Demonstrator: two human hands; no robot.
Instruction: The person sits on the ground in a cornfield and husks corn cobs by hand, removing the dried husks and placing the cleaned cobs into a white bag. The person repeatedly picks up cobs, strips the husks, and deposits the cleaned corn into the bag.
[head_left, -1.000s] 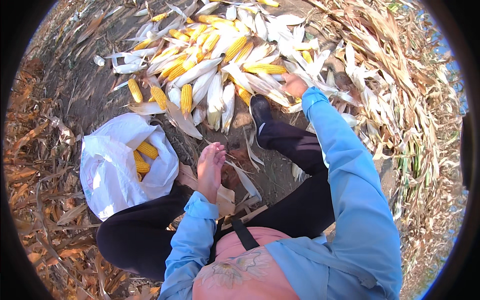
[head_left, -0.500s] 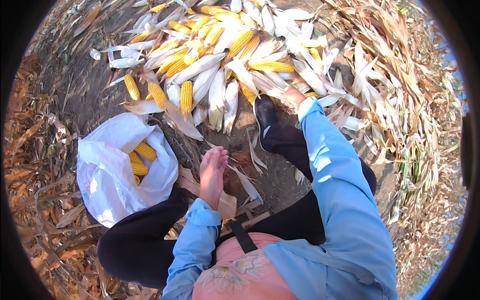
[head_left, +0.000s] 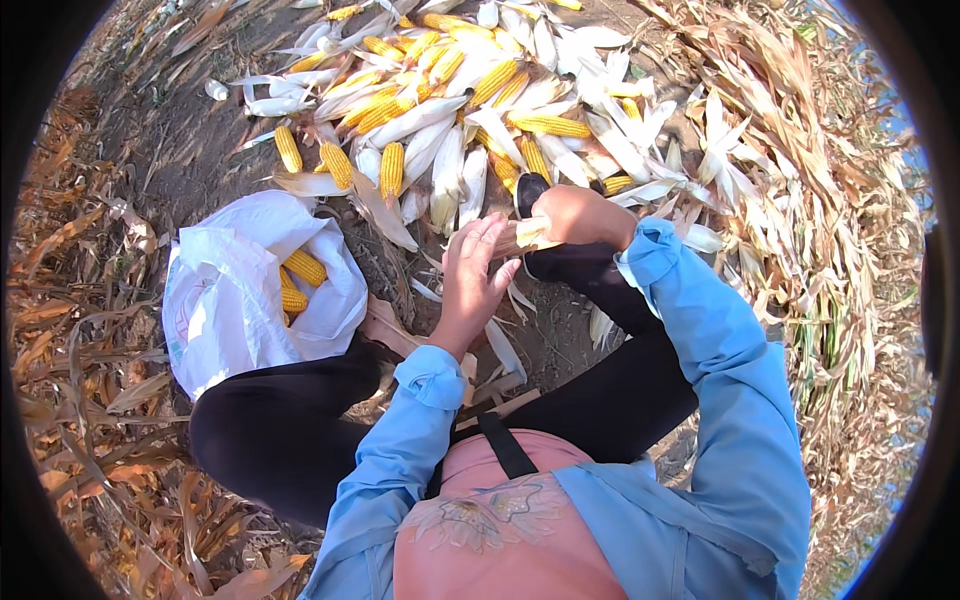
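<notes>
My right hand (head_left: 580,215) is closed around an ear of corn in a pale, dry husk (head_left: 524,236), held over the dark shoe and trouser leg. My left hand (head_left: 470,275) is at the left end of that ear. Its fingers are stretched out and its thumb stands apart; whether they touch the husk is hard to tell. Beyond both hands lies a heap of corn, some ears bare and yellow (head_left: 549,126), others wrapped in whitish husks (head_left: 447,185). To the left of my left hand stands an open white sack (head_left: 225,310) with several bare yellow cobs (head_left: 304,267) inside.
My bent legs (head_left: 290,440) in black trousers frame the soil before me, the left knee against the sack. Dry stalks and leaves (head_left: 790,130) pile up along the right. More brown leaf litter (head_left: 90,400) covers the left side. Loose husk pieces (head_left: 505,350) lie between my legs.
My right hand has drawn back from the heap toward me, bringing the husked ear of corn. My left hand has moved forward and right to meet it, its fingers now stretched out.
</notes>
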